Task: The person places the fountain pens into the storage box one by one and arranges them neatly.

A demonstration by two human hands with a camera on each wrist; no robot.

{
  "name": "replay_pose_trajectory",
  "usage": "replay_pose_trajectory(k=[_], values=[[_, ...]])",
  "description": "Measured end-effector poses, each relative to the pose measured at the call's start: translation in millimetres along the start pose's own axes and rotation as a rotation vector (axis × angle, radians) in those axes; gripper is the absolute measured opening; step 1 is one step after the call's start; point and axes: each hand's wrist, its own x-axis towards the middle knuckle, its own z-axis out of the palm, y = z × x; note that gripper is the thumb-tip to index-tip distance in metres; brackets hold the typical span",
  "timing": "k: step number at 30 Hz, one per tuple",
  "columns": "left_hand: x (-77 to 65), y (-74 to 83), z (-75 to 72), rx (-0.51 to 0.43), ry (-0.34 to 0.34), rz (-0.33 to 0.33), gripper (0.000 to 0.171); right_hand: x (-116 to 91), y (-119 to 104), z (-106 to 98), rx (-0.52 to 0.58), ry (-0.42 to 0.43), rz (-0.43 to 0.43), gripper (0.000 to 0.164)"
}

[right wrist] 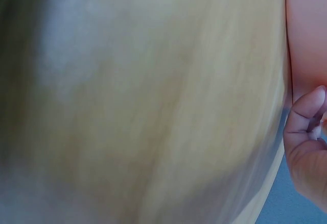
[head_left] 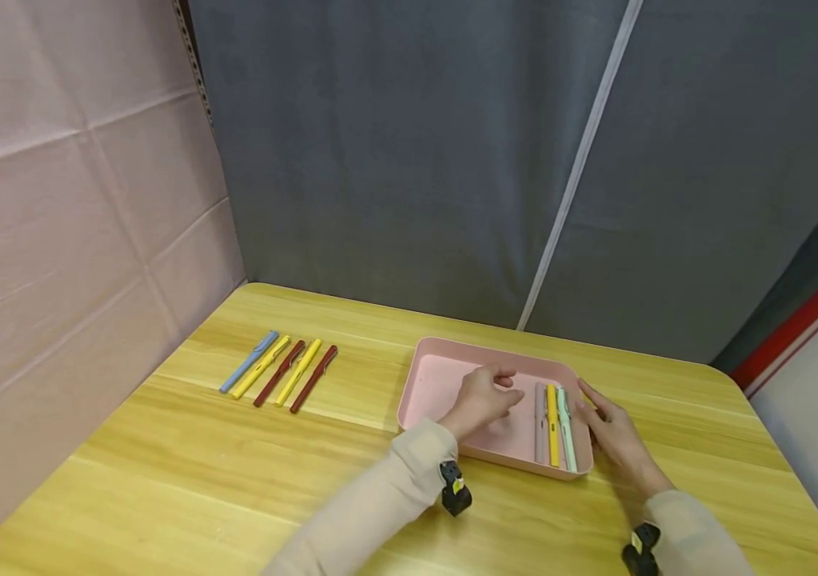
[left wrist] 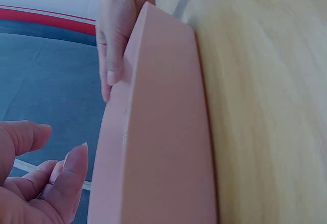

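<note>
My left hand [head_left: 484, 398] hovers over the middle of a pink tray [head_left: 444, 342], its fingers loosely bent with nothing between them. In the left wrist view, a gap shows between thumb and fingers. My right hand [head_left: 617, 436] holds the tray's right wall, the thumb at the rim and the fingers along the outside. Three capped pens lie side by side at the tray's right end: a greyish-purple pen [head_left: 540, 424], a yellow pen [head_left: 552, 428] and a mint-green pen [head_left: 567, 432].
On the wooden table [head_left: 185, 472], several pens lie in a slanted row left of the tray: a blue pen [head_left: 249, 362], yellow pens [head_left: 298, 372] and dark red pens [head_left: 313, 379]. A grey curtain [head_left: 394, 160] hangs behind; a pink cloth [head_left: 56, 240] hangs at left.
</note>
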Motion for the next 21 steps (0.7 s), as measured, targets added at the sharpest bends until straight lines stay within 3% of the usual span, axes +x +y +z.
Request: replay_pose_trajectory(k=[7,14,21], values=[[-1.6,2.1,-19.6,-0.045,-0.015,0.046,0.039,0.1,1.1,-1.2,-0.062,0.011,-0.017,0.058],[-3.1,-0.4,-34.9,-0.085,-0.024,0.066,0.041,0.1,0.9,-1.3,-0.040,-0.001,0.003,0.059],[-5.3,-0.2,-46.4,-0.071,-0.004,0.071,0.041,-0.4,-0.4,-1.2,-0.057,0.004,0.007,0.058]])
